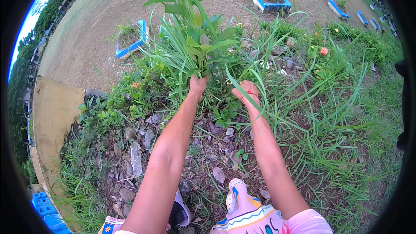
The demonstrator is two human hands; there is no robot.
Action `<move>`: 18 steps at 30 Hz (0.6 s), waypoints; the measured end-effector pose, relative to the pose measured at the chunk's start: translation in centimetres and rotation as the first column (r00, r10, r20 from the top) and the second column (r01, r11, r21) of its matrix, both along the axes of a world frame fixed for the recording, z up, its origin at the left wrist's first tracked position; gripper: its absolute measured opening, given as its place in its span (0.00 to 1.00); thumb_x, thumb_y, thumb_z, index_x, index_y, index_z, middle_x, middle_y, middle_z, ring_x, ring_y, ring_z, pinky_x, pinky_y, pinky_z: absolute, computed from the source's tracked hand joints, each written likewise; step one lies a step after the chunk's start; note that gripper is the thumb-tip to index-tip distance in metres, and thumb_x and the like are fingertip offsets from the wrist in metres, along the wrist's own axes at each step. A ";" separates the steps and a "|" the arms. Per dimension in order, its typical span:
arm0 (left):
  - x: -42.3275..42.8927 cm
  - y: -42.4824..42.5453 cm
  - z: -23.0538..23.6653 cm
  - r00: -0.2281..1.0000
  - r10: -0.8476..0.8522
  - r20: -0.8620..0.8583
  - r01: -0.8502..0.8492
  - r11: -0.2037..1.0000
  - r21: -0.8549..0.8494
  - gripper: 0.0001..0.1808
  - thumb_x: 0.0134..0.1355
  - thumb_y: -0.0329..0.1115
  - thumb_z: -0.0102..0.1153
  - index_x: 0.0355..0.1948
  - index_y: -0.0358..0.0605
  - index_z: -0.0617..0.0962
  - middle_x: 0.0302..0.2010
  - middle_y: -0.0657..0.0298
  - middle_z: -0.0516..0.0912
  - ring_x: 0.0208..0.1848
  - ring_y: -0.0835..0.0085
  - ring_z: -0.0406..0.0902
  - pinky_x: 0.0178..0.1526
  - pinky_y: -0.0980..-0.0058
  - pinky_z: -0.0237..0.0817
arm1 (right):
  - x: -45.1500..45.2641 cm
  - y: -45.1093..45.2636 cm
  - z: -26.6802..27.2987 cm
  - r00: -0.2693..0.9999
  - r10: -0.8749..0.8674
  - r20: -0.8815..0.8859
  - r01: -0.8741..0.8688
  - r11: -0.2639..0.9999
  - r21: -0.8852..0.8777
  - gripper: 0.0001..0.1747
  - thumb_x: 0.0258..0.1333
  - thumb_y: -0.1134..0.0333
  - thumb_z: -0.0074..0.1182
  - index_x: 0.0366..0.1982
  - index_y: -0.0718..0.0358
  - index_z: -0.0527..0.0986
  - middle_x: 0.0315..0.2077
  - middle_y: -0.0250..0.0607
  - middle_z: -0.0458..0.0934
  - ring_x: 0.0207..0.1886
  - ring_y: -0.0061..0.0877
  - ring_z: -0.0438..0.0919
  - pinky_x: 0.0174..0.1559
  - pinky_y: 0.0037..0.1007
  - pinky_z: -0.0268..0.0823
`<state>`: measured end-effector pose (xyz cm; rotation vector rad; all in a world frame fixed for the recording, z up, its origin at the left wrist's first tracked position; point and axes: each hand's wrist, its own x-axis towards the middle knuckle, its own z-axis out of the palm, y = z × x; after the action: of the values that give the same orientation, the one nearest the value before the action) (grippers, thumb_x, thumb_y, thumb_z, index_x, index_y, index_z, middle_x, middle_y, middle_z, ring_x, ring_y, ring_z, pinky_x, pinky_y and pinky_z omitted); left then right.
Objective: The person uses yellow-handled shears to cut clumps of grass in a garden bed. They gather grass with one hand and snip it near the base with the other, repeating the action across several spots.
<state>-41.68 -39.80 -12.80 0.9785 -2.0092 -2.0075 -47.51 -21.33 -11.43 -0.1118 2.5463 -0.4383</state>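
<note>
My left hand is closed around a thick bunch of long grass blades and broad-leaved stems. The leafy tops stand upright above the fist, and pale cut or pulled ends fan out below it. To the right, my right hand, with a red cord bracelet at the wrist, reaches low into the weeds. Its fingers are curled and partly hidden by foliage, so whether they grip a stem cannot be told. A long grass blade crosses in front of that wrist.
Stones and dry leaves cover the soil before my shoes. Tall grass grows to the right, near an orange flower cluster. Blue-and-white planter boxes stand beyond. A concrete ledge and blue blocks lie left.
</note>
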 end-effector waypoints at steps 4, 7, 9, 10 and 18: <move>-0.2 -0.4 -0.2 1.000 0.017 0.015 -0.017 1.000 -0.012 0.13 0.51 0.27 0.57 0.39 0.37 0.77 0.37 0.58 0.80 0.37 0.70 0.73 0.41 0.70 0.64 | -1.1 -1.7 -3.8 0.988 0.071 -0.134 -0.036 0.969 0.245 0.27 0.38 0.53 0.59 0.39 0.66 0.75 0.38 0.46 0.74 0.43 0.40 0.75 0.41 0.40 0.67; 0.0 -0.1 0.1 0.999 0.028 0.043 -0.026 0.999 -0.034 0.14 0.51 0.28 0.57 0.40 0.37 0.76 0.37 0.57 0.79 0.37 0.70 0.73 0.40 0.69 0.65 | -1.2 -3.1 -4.8 0.986 0.123 -0.115 -0.103 0.982 0.161 0.23 0.39 0.57 0.58 0.37 0.66 0.76 0.37 0.50 0.76 0.42 0.40 0.77 0.40 0.40 0.70; 0.3 -0.3 0.6 0.998 0.035 0.053 -0.033 0.998 -0.047 0.15 0.51 0.29 0.57 0.41 0.37 0.76 0.37 0.56 0.79 0.37 0.70 0.73 0.40 0.68 0.65 | -0.6 -2.7 -4.1 0.991 0.117 -0.061 -0.116 0.993 0.024 0.22 0.39 0.59 0.56 0.37 0.66 0.77 0.37 0.53 0.77 0.42 0.40 0.78 0.42 0.40 0.70; 0.4 -0.4 0.8 0.997 0.042 0.059 -0.039 0.998 -0.054 0.15 0.51 0.30 0.58 0.41 0.37 0.76 0.37 0.56 0.79 0.37 0.70 0.73 0.40 0.68 0.65 | -0.2 -2.3 -3.4 0.999 0.023 -0.049 -0.026 0.997 -0.074 0.23 0.36 0.56 0.58 0.32 0.68 0.78 0.36 0.56 0.78 0.42 0.40 0.78 0.46 0.36 0.69; -0.6 -2.8 1.0 0.940 -0.099 0.327 0.134 0.987 -0.086 0.21 0.52 0.36 0.61 0.42 0.30 0.75 0.35 0.53 0.79 0.32 0.67 0.76 0.33 0.65 0.69 | 5.4 1.2 5.1 0.990 0.116 0.076 -0.089 0.952 -0.294 0.24 0.30 0.56 0.58 0.29 0.68 0.79 0.25 0.53 0.78 0.30 0.39 0.78 0.37 0.35 0.70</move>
<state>-42.25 -42.55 -11.79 1.2616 -2.3655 -1.8704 -42.14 -20.12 -6.36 -0.3237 2.3582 -0.7565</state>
